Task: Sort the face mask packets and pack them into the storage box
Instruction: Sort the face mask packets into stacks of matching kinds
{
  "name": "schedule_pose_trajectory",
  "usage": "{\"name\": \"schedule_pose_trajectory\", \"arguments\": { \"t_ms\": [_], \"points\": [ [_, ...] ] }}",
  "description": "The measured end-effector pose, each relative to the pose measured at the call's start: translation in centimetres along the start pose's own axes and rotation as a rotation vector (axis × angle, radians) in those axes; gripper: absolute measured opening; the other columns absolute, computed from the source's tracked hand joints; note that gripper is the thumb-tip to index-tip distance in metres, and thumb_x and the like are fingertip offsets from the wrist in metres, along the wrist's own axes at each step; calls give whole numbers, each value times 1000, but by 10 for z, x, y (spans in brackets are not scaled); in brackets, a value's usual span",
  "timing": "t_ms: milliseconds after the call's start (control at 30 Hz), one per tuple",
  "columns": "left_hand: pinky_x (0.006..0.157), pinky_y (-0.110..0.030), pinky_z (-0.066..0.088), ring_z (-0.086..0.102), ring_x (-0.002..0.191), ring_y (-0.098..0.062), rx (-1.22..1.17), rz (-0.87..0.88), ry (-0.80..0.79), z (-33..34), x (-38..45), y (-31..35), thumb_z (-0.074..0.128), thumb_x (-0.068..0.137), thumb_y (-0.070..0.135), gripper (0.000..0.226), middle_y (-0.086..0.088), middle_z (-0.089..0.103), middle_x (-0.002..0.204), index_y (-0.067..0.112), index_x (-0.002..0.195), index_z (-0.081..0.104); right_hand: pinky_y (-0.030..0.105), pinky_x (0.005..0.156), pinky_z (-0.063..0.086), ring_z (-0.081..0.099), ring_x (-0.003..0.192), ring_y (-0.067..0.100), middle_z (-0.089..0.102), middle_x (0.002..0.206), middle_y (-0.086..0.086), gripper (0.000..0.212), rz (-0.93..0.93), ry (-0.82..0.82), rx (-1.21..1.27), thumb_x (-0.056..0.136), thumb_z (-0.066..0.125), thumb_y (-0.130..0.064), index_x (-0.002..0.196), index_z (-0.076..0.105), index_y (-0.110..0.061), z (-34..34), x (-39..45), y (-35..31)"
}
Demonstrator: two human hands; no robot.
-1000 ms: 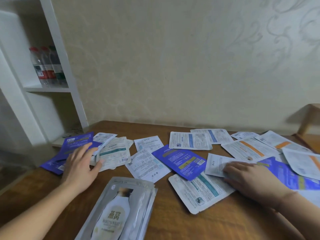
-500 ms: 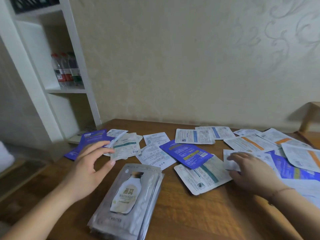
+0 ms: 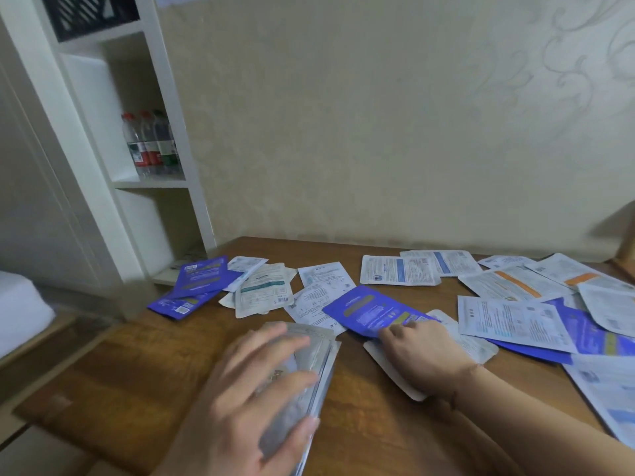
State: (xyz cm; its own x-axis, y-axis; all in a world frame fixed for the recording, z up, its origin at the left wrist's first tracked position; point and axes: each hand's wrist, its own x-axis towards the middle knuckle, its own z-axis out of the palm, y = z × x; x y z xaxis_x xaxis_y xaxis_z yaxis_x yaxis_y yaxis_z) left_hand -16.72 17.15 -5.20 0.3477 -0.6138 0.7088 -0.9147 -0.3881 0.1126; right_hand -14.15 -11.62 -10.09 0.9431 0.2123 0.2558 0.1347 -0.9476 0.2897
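Head view: these mask packets look light, flat and slick, probably floppy, so I'd pinch an edge or corner rather than grab the face. The silver stack [image 3: 302,376] sits lower centre of the frame, the left hand [image 3: 254,403] lying over it, fingers spread flat. The right hand [image 3: 421,355], just right of centre, pinches the near edge of a blue packet [image 3: 369,309]. More packets are scattered across the table [image 3: 371,427]. No storage box visible.
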Motion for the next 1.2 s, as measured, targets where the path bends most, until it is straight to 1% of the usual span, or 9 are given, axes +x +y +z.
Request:
{"name": "schedule_pose_trajectory", "arguments": {
  "t_ms": [133,233,400,600,733,867,933,1000,1200],
  "points": [
    [104,-19,40,54,123,-2,-345,47,-208,35,-16,32,48,102,39,20,23,58,129,52,110,60,27,33,19,48,37,19,51,52,-4,39,-45,151,40,58,79,-21,75,44,-22,-9,-54,10],
    [83,-20,53,66,98,-10,-886,-344,-476,55,-21,70,80,75,8,49,1,65,115,32,116,69,27,33,35,53,41,14,58,57,-10,30,277,324,240,76,79,-20,80,50,-28,-25,-96,17],
    [84,-16,52,60,113,4,-1421,-867,-98,112,8,108,96,17,58,123,21,64,122,26,127,50,33,47,57,68,55,21,74,70,5,10,833,582,1467,93,57,-12,88,64,-16,-75,-146,9],
    [94,-42,55,70,106,-24,-1644,-1043,-107,114,51,114,66,88,15,39,-10,73,113,10,127,61,31,40,53,61,49,23,67,75,21,15,971,276,1968,84,58,-9,98,59,-3,-70,-166,-1],
    [104,-55,44,66,113,-35,-1591,-1025,-85,114,43,102,59,93,4,34,-17,69,120,10,127,61,30,47,54,64,57,22,70,75,18,12,995,217,1836,89,59,-14,89,62,-2,-60,-161,0],
    [100,-56,48,69,106,-34,-1500,-1082,-63,104,37,83,53,94,2,31,-15,73,113,14,121,64,24,79,51,68,92,12,73,98,-7,13,746,315,1050,97,56,-19,96,67,-26,-38,-134,17],
    [100,-54,49,70,105,-30,-1422,-1074,-48,102,34,75,53,95,1,30,-11,74,111,15,120,64,43,113,28,35,140,15,45,143,-17,42,522,-85,622,93,48,-51,133,45,-42,-18,-117,23],
    [98,-53,51,71,103,-27,-1377,-1086,-42,103,32,71,52,96,0,30,-9,74,109,16,119,63,63,113,-4,-5,150,20,8,158,-20,77,415,-377,387,81,33,-76,149,11,-46,-1,-98,31],
    [93,-47,55,70,104,-25,-1333,-1089,-87,111,29,61,53,98,2,29,-6,74,110,17,121,62,65,112,-14,-19,148,24,-4,162,-13,75,460,-372,262,91,36,-67,153,2,-40,19,-42,67]
  ]
}}
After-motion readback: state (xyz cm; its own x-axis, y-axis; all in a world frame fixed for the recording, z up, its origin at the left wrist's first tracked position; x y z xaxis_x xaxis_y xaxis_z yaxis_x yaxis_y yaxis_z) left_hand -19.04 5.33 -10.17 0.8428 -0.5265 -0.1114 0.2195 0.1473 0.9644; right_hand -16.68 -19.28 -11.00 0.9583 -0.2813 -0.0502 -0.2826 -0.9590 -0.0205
